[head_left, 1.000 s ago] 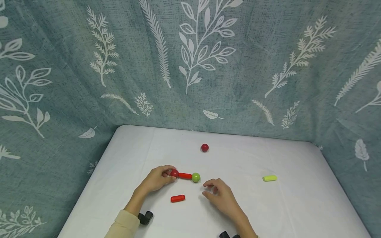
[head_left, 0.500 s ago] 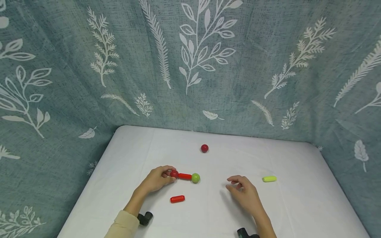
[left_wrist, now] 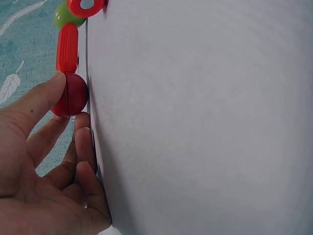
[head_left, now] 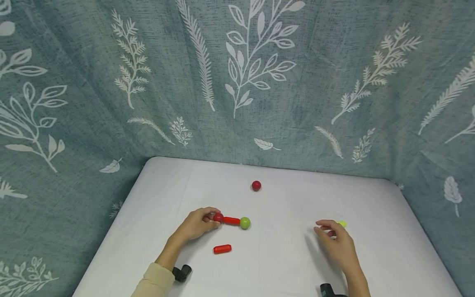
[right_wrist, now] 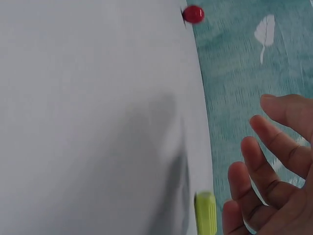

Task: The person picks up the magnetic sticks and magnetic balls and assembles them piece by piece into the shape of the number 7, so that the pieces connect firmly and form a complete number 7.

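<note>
My left hand (head_left: pixel 196 222) pinches a red ball (left_wrist: pixel 71 95) between thumb and fingers. A red rod (head_left: pixel 231 221) joins that ball to a green ball (head_left: pixel 245 223) at its right end, making one dumbbell-like piece. Over the right part of the table, my right hand (head_left: pixel 335 243) has loosely bent fingers and holds nothing. It partly covers a yellow-green rod (head_left: pixel 342 223) in the head view; in the right wrist view the grooved yellow-green rod (right_wrist: pixel 206 214) lies just beside the fingers.
A loose red rod (head_left: pixel 222 249) lies in front of the joined piece. Farther back is a single dark red ball (head_left: pixel 256 186). The white table (head_left: pixel 289 268) ends against a blue-green leaf-patterned curtain (head_left: pixel 237 136).
My right hand has moved rightward, from near the green ball to the yellow-green rod, which it now partly hides. The left hand keeps its grip on the red ball, nearly still.
</note>
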The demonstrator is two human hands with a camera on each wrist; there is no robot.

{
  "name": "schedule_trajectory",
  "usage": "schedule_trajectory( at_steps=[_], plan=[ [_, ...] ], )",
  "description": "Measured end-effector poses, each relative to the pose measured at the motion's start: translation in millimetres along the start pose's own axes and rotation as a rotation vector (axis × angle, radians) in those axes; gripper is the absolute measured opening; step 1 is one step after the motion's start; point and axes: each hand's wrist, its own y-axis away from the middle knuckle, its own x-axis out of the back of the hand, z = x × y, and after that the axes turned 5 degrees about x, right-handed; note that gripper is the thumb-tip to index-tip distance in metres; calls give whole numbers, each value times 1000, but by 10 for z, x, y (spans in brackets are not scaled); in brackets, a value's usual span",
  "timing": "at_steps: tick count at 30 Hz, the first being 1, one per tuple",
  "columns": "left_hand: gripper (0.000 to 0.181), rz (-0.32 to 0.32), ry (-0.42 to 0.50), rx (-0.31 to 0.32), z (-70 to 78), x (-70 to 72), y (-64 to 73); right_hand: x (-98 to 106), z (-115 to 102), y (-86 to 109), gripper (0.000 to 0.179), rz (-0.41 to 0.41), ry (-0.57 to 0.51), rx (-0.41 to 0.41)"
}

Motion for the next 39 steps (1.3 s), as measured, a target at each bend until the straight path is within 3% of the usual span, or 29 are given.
schedule_trajectory(
  at_steps=[11, 17, 25, 32, 39],
  plan=[
    [33, 2, 2, 4, -12, -16, 3, 306, 342, -68, 36, 112, 100, -88],
    [33, 4, 4, 6, -22, -19, -2, 388, 551, -200, 24, 188, 162, 55],
    [32, -5, 8, 6, -21, -8, 2, 391, 762, -302, 36, 94, 241, 95],
    [33, -10, 11, 7, 4, 15, 3, 350, 759, -371, 27, 72, 299, 171],
    [34, -15, 21, 11, 2, 14, -8, 327, 790, -378, 25, 64, 319, 96]
  ],
)
